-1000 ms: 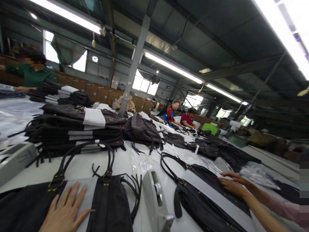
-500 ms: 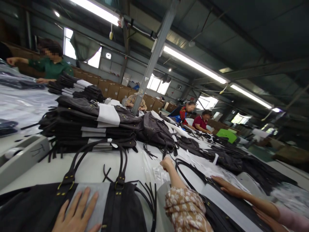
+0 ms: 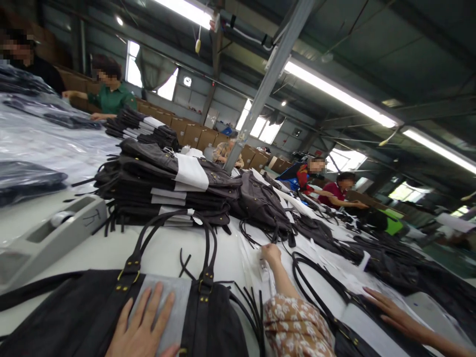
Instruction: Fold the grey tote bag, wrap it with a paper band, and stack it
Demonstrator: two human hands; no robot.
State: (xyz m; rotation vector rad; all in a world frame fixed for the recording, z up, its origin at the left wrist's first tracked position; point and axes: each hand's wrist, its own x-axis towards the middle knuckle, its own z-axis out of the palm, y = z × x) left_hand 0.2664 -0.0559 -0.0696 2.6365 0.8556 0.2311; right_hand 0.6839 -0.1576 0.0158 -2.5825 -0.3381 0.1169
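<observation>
My left hand [image 3: 147, 322] lies flat with fingers spread on a strip of white paper [image 3: 174, 297] wrapped around a black handbag [image 3: 92, 312]. The bag lies in front of me, its two handles [image 3: 210, 243] standing up and brass-coloured fittings at their bases. My right hand [image 3: 272, 254], at the end of a brown flowered sleeve, reaches forward over the table. Its fingers are closed beside the dangling straps of a dark grey bag [image 3: 262, 208]; what they hold, if anything, is hidden.
Several dark bags with paper bands form a stack [image 3: 163, 183] beyond my bag. A grey tape dispenser [image 3: 59, 238] stands at left. On the right, a co-worker's hand [image 3: 394, 312] rests on another black bag [image 3: 353, 342]. A metal post [image 3: 267, 84] rises behind; other people work farther back.
My view has turned a little left, so the scene shifts right in the picture. My left hand stays on the paper strip, and my right hand stays closed near the grey bag's straps.
</observation>
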